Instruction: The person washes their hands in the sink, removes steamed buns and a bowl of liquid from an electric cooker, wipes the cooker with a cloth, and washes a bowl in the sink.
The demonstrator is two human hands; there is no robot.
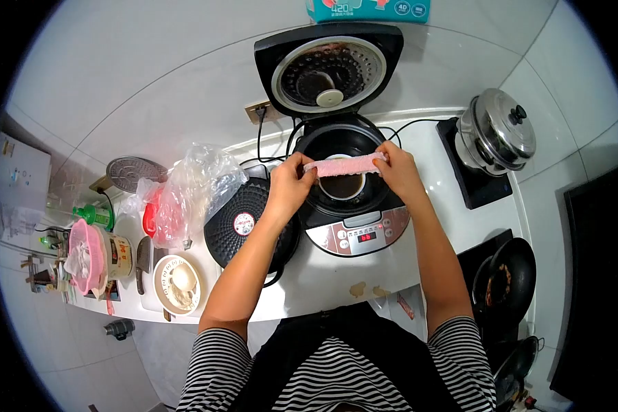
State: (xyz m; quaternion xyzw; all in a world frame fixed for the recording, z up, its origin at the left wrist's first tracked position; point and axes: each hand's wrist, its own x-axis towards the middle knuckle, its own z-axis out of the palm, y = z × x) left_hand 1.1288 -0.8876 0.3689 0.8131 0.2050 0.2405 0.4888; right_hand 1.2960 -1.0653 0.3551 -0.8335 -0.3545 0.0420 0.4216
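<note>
A folded pink cloth (pixel 347 166) is stretched level between both hands, above the open rice cooker (pixel 357 233). My left hand (pixel 292 180) pinches its left end, and my right hand (pixel 397 172) pinches the right end. Below the cloth, inside the cooker's dark pot, sits a pale bowl (pixel 342 187) with brownish liquid in it. The cooker's lid (pixel 329 72) stands raised behind, and red digits glow on the front panel.
To the left are a black round appliance (pixel 244 223), plastic bags (pixel 202 182), a cleaver (pixel 142 264) and a cream basket (pixel 177 285). At right, a steel pot (pixel 496 130) stands on a black cooktop (pixel 470 165), with a dark pan (pixel 511 281) nearer the front.
</note>
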